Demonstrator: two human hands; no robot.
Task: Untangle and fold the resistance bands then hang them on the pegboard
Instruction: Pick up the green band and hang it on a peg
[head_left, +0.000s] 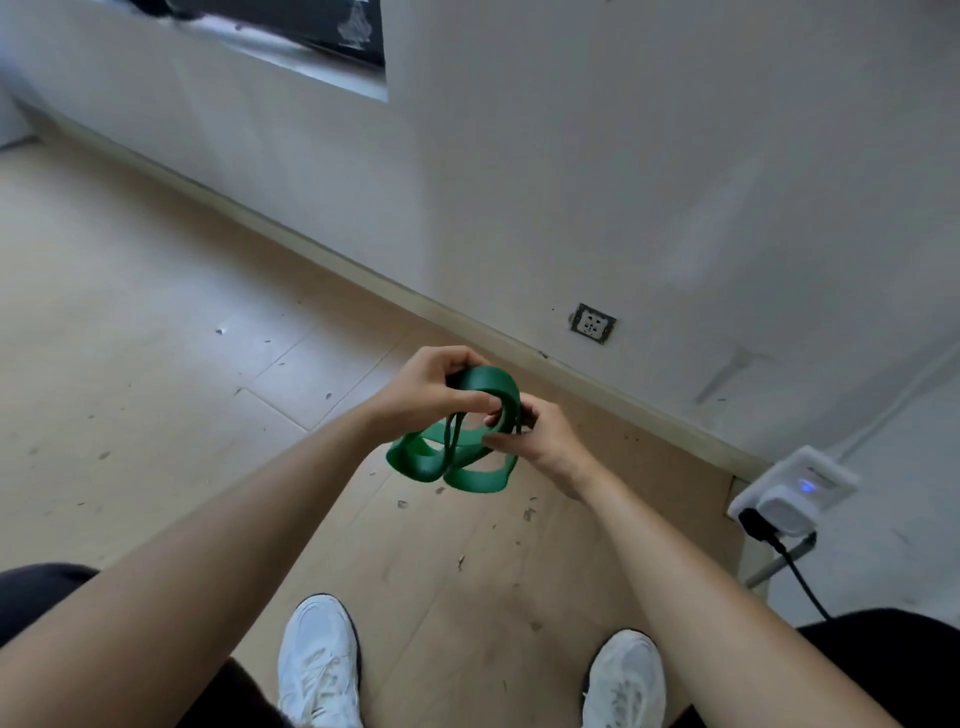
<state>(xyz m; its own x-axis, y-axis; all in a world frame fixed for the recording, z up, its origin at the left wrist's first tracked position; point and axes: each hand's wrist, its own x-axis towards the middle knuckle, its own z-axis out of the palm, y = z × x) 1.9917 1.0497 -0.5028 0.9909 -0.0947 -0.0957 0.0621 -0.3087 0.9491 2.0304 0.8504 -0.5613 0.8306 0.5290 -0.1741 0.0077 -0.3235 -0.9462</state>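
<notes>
The pale wood-plank floor (130, 312) spreads beneath the left hand (431, 395) and the right hand (545, 441). Small dark scraps (402, 504) lie scattered on it, just below the hands and off to their left. Two white shoes (319, 660) stand on it, nearer the person than the hands.

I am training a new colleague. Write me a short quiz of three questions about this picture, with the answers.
1. True or false: the green resistance band lies on the floor.
2. How many hands grip the band? A) none B) one C) two
3. What colour are the shoes?

Key
1. False: it is held in the air.
2. C: the left hand and the right hand both grip it.
3. White.
</notes>
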